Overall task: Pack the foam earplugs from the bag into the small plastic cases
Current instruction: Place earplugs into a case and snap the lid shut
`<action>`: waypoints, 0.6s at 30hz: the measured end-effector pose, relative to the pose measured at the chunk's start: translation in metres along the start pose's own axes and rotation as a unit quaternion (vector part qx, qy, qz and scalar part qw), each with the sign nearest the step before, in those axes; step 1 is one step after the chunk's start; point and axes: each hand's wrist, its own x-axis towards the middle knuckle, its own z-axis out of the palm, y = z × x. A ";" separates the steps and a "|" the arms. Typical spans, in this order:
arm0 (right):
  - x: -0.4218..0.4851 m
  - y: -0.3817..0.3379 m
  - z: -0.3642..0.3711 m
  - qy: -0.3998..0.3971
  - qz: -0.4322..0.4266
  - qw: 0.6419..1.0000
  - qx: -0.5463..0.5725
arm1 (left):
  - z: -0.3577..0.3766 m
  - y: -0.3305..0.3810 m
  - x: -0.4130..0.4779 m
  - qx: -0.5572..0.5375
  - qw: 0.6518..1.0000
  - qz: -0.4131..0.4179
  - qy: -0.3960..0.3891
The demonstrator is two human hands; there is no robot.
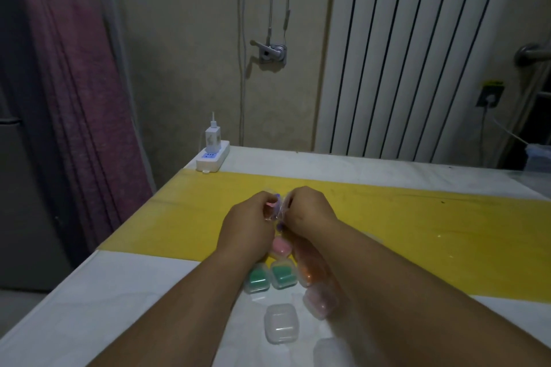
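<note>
**Bag handling.** The left hand [249, 217] and the right hand [307, 211] were raised close together over the yellow strip [447, 232] of the tabletop [119, 307]. Each grip was closed in a pinch on one side of the clear bag [278, 211], which hung between them. This opposed hold probably served to spread the bag's mouth so that an earplug could be drawn out. Whether the mouth was already open could not be told. A pink earplug [270, 204] and a blue earplug [278, 196] showed through the film near the fingers.

**Case layout.** The cases lay on the tabletop under and between the forearms, probably to keep the transfer from bag to case short.

- Two green-filled cases [257, 278] sat side by side.
- A pink-filled case [281, 247] lay just beyond them.
- An orange-filled case [308, 272] was partly hidden by the right forearm.
- An empty clear case [281, 323] lay nearest the person and was judged the likely next one to be filled. Its lid position could not be confirmed.

**Progress.** Several cases were filled and at least one was not, so packing was judged to be well advanced but not complete.
</note>
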 end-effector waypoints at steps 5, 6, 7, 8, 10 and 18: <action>0.005 -0.003 0.008 0.049 0.019 0.999 -0.006 | -0.001 0.001 -0.001 -0.007 1.000 0.005 0.001; 0.004 -0.003 0.007 0.051 0.020 0.998 0.000 | -0.001 0.002 -0.001 -0.008 1.000 0.003 -0.001; 0.004 -0.002 0.006 0.049 0.019 0.999 0.005 | -0.001 0.002 -0.001 -0.007 1.000 0.000 -0.004; 0.004 -0.001 0.006 0.048 0.018 0.999 0.018 | -0.001 0.001 -0.001 -0.005 1.000 -0.002 -0.007; 0.004 0.002 0.004 0.046 0.020 0.997 0.050 | -0.001 0.001 -0.001 -0.005 1.000 -0.006 -0.010; 0.002 0.002 0.007 0.079 0.007 0.997 0.023 | -0.001 0.001 -0.001 0.006 1.000 -0.002 -0.008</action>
